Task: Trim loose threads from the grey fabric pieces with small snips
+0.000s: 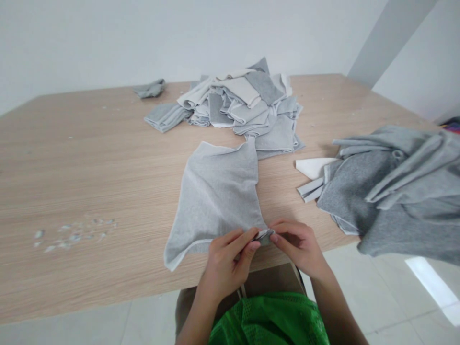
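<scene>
A light grey cloth piece [221,187] with pale edges lies spread on the table in front of me. Its near right corner is lifted at the table's front edge, between my two hands. My left hand [230,256] pinches the cloth's near edge between thumb and fingers. Close beside it, my right hand [300,244] pinches the corner with thumb and forefinger. A small folded bit of the edge shows between the fingertips. Whether anything thin is held along with the cloth is hidden by the fingers.
A heap of folded grey and off-white cloths [247,100] lies at the back of the wooden table [108,167]. One crumpled grey cloth [150,89] sits left of it. More grey cloths [402,187] hang over the right edge. Small pale scraps [75,236] are scattered at left.
</scene>
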`<state>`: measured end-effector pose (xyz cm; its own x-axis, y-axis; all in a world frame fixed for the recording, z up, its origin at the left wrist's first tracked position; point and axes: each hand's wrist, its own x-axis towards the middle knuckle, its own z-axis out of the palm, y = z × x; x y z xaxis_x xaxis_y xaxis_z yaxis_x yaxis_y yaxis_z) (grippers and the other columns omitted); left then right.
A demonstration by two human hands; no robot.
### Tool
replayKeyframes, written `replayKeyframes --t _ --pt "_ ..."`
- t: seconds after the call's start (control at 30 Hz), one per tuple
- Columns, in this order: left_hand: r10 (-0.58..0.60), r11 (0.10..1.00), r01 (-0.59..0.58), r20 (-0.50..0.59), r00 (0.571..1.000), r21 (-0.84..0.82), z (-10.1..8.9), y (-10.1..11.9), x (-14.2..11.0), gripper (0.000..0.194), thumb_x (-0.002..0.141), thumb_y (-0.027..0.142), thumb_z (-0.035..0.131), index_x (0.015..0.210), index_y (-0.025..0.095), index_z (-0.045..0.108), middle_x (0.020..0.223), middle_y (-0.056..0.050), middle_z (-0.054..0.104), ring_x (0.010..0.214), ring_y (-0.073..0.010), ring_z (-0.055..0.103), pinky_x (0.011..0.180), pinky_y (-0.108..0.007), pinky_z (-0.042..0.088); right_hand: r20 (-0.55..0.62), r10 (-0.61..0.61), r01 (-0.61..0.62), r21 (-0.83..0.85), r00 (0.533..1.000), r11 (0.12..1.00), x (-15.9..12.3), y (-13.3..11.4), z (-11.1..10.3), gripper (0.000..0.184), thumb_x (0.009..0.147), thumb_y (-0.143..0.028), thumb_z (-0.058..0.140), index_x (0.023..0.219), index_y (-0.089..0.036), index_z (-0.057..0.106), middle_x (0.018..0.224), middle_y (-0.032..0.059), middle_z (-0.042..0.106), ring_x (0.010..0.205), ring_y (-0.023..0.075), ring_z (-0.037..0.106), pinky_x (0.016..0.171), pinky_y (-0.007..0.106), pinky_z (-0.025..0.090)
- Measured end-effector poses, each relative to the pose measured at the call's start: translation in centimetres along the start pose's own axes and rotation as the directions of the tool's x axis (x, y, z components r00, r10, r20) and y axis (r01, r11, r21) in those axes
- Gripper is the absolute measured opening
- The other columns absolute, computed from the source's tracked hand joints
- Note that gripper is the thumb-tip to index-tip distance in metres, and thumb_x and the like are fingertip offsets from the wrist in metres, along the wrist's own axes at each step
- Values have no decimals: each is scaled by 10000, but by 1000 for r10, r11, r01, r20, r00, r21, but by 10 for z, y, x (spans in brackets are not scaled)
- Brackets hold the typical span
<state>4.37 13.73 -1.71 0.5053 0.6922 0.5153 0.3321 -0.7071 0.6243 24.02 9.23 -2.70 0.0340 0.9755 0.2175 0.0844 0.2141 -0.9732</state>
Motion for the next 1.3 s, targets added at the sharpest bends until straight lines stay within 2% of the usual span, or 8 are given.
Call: replayKeyframes --t 0.27,0.43,0.57,0.87,1.0,1.07,1.2,1.3 --pt "-39 998 44 -105 994 40 -28 -2 -11 219 951 160 592 1122 158 729 874 -53 744 665 -118 675 580 -198 520 -7 4 -4 -12 1000 1000 -1 2 1 131 902 -298 690 880 -206 781 824 55 730 811 186 674 718 278 531" --pt "56 978 -17 -181 982 210 -76 -9 -18 229 918 109 628 1126 134 718 840 -52 723 613 -99 618 557 -201 488 -46 13 -15 -59 999 998 -5 9 -1 145 871 -327 718 877 -199 788 886 73 759 825 202 698 710 278 569" --pt "72 908 -7 -140 988 419 -123 -23 -29 223 931 141 625 1139 134 707 824 -55 715 607 -104 606 556 -218 462 -96 37 -48 -111 995 993 -8 14 -4 156 834 -353 751 841 -203 792 916 82 774 830 224 718 730 292 597" --pt "-177 543 149 -61 982 827 -226 -68 -69 335 1012 373 487 1158 169 710 856 -65 744 696 -171 678 635 -274 474 -115 78 -93 -137 990 986 -10 16 -5 196 792 -399 780 855 -217 809 936 82 787 817 244 733 717 294 617" --pt "-399 222 161 -61 915 962 -258 -89 -77 432 1019 458 393 1163 208 715 942 -94 752 736 -253 698 549 -306 404 -134 81 -101 -154 988 983 -10 16 -5 212 781 -419 784 838 -216 810 917 77 788 823 247 736 742 298 621" --pt "-476 144 159 -73 876 977 -269 -97 -81 448 1021 452 364 1204 221 701 989 -112 749 729 -273 697 541 -308 390 -123 79 -99 -164 989 982 -10 15 -6 208 790 -416 776 846 -219 810 919 75 787 822 240 733 738 291 619" --pt "-497 157 221 -116 860 962 -273 -98 -90 473 1021 473 363 1258 209 674 982 -123 751 741 -276 701 556 -306 408 -119 80 -100 -169 990 980 -9 16 -6 212 790 -416 777 848 -214 811 925 79 788 813 237 733 734 290 619" --pt "-427 344 274 -110 897 898 -259 -87 -95 476 1008 505 412 1241 190 683 991 -108 760 798 -261 718 638 -325 494 -137 83 -106 -169 987 980 -9 17 -6 217 781 -426 782 830 -216 807 907 76 788 799 242 735 724 297 623"
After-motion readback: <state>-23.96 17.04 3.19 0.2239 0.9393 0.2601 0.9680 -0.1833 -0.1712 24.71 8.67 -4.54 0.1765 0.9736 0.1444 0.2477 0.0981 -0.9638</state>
